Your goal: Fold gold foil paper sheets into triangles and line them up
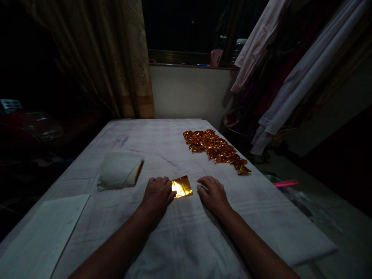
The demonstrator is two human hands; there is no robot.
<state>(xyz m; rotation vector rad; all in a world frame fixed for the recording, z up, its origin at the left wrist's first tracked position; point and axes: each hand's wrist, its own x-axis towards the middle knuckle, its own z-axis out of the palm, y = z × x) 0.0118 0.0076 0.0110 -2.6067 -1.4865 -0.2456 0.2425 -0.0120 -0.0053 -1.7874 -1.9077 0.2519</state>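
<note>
A small square of shiny gold foil paper [183, 186] lies on the cloth-covered table in front of me. My left hand [157, 192] grips its left edge, the thumb on top and the other fingers curled. Just to the right of the foil, and apart from it, my right hand [213, 192] rests with its fingers bent and a gap between thumb and forefinger; nothing shows in it. Farther back on the right sit several folded gold foil pieces [222, 149] in a cluster. To the left, a pale paper packet [119, 171] shows a gold-orange edge at its right side.
A white sheet or board [43, 236] lies at the table's near left. The table [279, 228] ends at the right above a floor with a pink-handled object [286, 183]. Clothes [285, 89] hang at the right. A curtain [124, 58] and a sill with a pink cup [216, 58] are behind.
</note>
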